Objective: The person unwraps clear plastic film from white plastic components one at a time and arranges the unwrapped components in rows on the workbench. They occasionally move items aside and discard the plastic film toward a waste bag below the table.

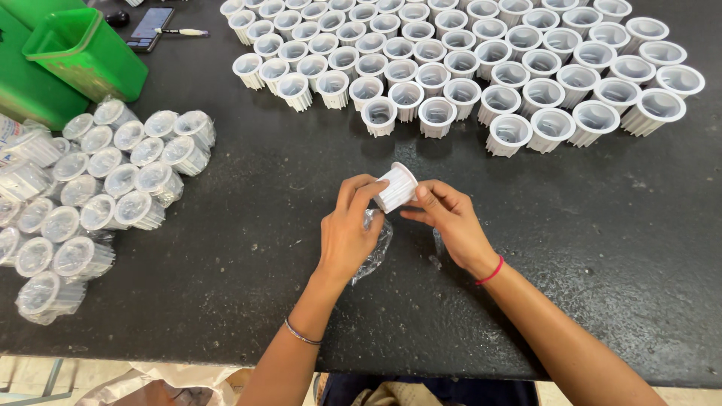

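Both forearms enter from the lower edge over the black counter (226, 301); left hand (347, 233) pinches a clear plastic bag (374, 244) and touches a white ribbed cup (395, 186) with its fingertips; right hand (449, 218) has its grip pressed on the same cup, held tilted above the counter centre; far left, bagged cups (98, 195) and green bin (86, 53); top right, unbagged white cups (466, 68) in rows.
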Demonstrator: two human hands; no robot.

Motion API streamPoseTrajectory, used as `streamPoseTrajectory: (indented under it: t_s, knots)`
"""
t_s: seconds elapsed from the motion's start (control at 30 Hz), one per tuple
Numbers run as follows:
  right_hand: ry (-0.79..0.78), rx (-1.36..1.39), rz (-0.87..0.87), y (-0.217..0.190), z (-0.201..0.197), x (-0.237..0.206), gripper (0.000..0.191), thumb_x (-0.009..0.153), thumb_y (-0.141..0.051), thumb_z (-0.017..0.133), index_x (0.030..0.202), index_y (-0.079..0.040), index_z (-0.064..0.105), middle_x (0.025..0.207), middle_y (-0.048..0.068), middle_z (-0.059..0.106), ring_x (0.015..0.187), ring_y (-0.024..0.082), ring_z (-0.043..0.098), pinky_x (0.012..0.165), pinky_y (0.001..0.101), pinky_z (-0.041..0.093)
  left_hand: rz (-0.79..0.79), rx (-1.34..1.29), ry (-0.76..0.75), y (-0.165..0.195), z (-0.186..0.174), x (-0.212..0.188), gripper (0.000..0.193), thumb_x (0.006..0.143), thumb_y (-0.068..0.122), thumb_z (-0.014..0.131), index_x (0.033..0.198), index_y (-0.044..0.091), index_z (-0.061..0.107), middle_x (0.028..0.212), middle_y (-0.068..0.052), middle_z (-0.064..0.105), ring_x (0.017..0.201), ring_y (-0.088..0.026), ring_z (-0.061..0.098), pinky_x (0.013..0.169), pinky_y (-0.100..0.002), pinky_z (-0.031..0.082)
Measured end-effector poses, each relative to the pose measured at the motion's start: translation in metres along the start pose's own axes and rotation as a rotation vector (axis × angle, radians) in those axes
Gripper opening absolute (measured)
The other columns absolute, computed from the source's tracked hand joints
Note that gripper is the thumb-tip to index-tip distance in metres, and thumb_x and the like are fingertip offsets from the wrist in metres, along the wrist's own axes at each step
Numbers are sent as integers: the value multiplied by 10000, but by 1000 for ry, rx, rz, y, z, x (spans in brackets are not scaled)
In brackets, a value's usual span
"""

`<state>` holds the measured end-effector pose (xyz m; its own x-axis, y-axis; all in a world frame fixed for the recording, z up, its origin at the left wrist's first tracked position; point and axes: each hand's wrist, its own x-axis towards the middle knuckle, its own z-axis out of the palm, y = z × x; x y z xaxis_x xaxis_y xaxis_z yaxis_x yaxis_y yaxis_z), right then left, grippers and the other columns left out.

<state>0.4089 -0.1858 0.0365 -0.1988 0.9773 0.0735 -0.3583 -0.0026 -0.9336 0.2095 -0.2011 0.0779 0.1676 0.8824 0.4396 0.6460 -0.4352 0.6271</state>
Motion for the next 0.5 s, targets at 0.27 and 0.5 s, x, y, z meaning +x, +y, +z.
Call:
streamPoseTrajectory:
  t_s: [0.27,0.5]
  knots:
    - [-39,24,-79,4,-6,3,330,1085,-256,525,1221,25,633,1209,74,668,1164,171,642,1102,415,523,-245,-401,-102,-12,-6,11,785,744,258,894,1422,83,539,1223,-113,720,1020,-196,713,826,-326,565]
    - [-69,21,-61,2,-5,2,314,1089,-219,500,1273,10,609,1258,66,660,1192,149,626,1104,401,505,-257,-584,-111,-7,1,6,624,803,256,868,1325,20,619,1202,-126,759,1097,-163,724,877,-286,579]
